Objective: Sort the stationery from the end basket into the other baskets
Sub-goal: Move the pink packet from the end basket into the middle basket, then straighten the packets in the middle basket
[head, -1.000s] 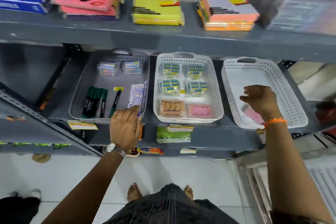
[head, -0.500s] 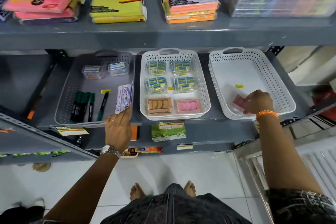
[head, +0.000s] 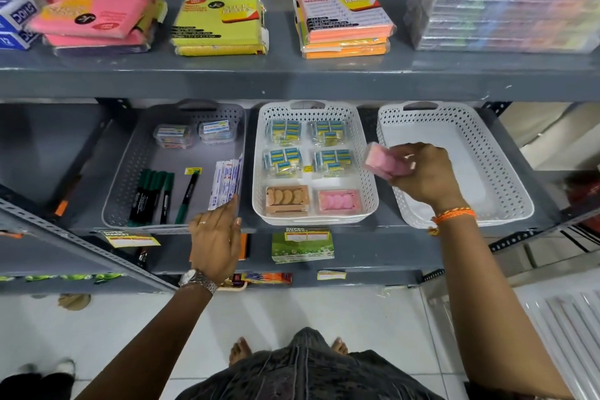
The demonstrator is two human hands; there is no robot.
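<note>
Right hand (head: 422,172): we record it raised over the gap between the middle white basket (head: 368,172) and the end basket (head: 506,172), fingers curled around a pink eraser pack (head: 380,161), a small clear-wrapped block pinched between thumb and fingertips. An orange braided thread circles the wrist.

Left hand (head: 216,237): we note it lying flat, fingers together, at the front edge of the grey basket (head: 130,172); its fingertips touch the lower end of a stack of white refill packets (head: 225,182) leaning along that basket's right wall. Whether it grips the stack we cannot tell. It carries a ring and a metal watch.

Grey basket: matte plastic, rectangular, walls perforated with small diamond holes. We list green-capped markers (head: 152,195) lying in a row with black barrels, one separate pen to their right, and two small clear boxes (head: 194,135) near the back.

Middle white basket: glossy lattice plastic with a handle slot. We list four bundles of blue-and-yellow packs (head: 306,153) arranged two by two, one tan eraser box (head: 287,200) and one pink eraser box (head: 339,201) side by side at the front.

End basket: same white lattice; the visible floor is smooth and bare.

Upper shelf: shrink-wrapped sticky-note pads (head: 220,26), square, in pink, yellow and orange.
</note>
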